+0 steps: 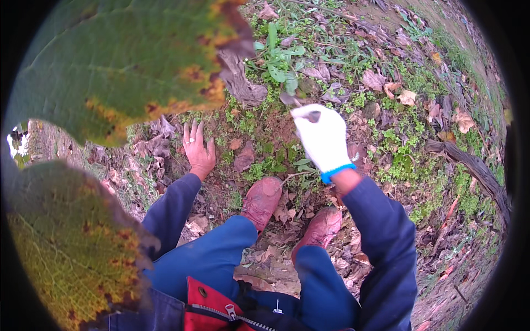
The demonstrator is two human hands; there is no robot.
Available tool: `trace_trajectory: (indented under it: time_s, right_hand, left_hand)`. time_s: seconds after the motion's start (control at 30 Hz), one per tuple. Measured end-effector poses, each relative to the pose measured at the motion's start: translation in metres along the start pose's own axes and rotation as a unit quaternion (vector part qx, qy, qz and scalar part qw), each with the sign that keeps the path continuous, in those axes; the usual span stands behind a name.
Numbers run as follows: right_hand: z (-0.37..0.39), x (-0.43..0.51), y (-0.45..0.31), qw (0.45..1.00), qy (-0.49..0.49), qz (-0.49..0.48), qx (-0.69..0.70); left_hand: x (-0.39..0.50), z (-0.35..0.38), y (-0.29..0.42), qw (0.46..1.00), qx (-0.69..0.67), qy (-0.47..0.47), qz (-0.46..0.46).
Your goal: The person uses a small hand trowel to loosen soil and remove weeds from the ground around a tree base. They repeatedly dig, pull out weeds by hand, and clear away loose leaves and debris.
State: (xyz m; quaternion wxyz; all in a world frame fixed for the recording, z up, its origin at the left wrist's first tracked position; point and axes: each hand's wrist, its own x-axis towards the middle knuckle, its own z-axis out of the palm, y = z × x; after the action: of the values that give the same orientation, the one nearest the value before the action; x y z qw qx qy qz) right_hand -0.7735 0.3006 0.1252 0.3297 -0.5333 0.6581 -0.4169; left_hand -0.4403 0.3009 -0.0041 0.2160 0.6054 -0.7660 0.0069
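My left hand [199, 151], bare and with a ring on one finger, reaches down over the leaf-strewn ground with its fingers apart and nothing in it. A white knitted glove with a blue cuff covers my right hand [322, 136]. Its fingers are curled around a thin tool, perhaps a small hand hoe; a dark piece shows at the fist and a blurred greyish part [289, 99] juts out beyond it. Bare reddish soil [281, 124] lies between the hands, with low green weeds around it. A broad-leaved weed [277, 58] grows farther ahead.
Large green and yellow leaves [124, 62] hang close to the camera at the left. A gnarled woody stem [244, 82] stands ahead of my hands, and another twisted stem [472, 165] is at the right. My red shoes [261, 202] rest among dry fallen leaves.
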Motion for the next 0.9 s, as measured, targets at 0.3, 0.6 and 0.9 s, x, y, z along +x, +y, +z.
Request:
trace_trajectory:
  time_s: [0.3,0.6,0.9]
  right_hand:
    - [-0.018,0.047,0.038,0.89,0.018,0.118,0.44]
    - [-0.065,0.03,0.005,0.973,-0.101,0.134,0.158]
    - [0.026,0.051,-0.009,0.991,-0.067,0.05,0.102]
  left_hand:
    - [0.004,0.0,0.001,1.0,-0.003,0.0,0.003]
    - [0.003,0.001,0.0,1.0,0.005,-0.005,0.002]
    - [0.0,-0.002,0.001,1.0,-0.003,-0.026,-0.01]
